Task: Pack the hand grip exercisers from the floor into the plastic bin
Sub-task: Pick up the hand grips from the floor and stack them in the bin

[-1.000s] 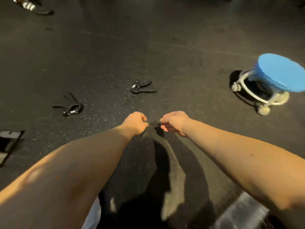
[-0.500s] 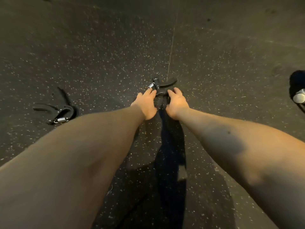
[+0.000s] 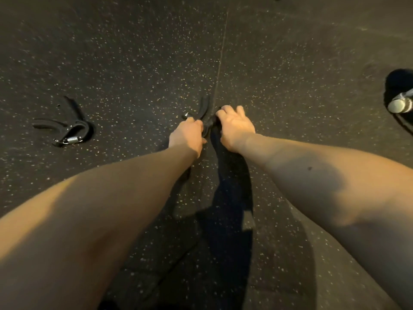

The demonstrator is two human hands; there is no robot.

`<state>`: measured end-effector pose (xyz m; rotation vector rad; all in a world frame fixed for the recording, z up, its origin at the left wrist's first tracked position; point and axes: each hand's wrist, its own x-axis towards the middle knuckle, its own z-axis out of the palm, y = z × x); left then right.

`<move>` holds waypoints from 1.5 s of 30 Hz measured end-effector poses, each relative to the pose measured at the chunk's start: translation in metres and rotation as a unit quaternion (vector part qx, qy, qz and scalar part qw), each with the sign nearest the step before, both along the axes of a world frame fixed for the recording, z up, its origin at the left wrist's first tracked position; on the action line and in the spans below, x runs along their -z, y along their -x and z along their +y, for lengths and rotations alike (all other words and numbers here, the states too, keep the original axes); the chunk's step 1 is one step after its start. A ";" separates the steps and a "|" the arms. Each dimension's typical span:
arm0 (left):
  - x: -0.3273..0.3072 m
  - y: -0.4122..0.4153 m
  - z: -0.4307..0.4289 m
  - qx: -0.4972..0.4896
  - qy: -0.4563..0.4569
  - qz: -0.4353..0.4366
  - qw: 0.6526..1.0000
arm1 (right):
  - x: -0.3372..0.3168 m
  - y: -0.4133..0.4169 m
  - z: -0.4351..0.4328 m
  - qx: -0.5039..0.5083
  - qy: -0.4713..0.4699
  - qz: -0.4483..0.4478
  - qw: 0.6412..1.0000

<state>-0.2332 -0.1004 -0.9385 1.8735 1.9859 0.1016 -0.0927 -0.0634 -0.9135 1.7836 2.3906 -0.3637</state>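
A black hand grip exerciser [image 3: 205, 113] lies on the dark speckled floor at the middle of the view. One handle sticks up and away between my hands, and its metal spring end shows at my left knuckles. My left hand [image 3: 187, 133] curls round its left side. My right hand [image 3: 235, 124] holds the other handle from the right, with the fingers bent over it. Most of the exerciser is hidden by both hands. A second black exerciser [image 3: 64, 129] with a bare steel spring lies alone on the floor to the left. No plastic bin is in view.
A white caster wheel [image 3: 400, 105] of a rolling stool and its shadow sit at the right edge. A seam in the rubber floor [image 3: 221, 57] runs away from the hands. My own shadow falls between my forearms.
I have leaned down to the floor. Both hands went from reaching with their fingertips to closing on the middle exerciser, which has turned so one handle points away.
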 end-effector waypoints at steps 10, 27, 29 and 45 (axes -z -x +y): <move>-0.076 -0.001 -0.134 0.121 -0.014 0.054 0.991 | -0.065 -0.035 -0.147 -0.008 0.179 0.009 0.984; -0.314 -0.132 -0.283 0.524 -0.060 -0.026 0.849 | -0.272 -0.224 -0.382 0.218 0.088 0.148 0.961; -0.314 -0.149 -0.302 0.563 -0.077 -0.055 0.821 | -0.275 -0.253 -0.412 0.289 0.135 0.234 0.919; -0.239 -0.249 -0.413 0.697 -0.110 -0.120 0.698 | -0.211 -0.356 -0.599 0.479 0.132 0.486 0.719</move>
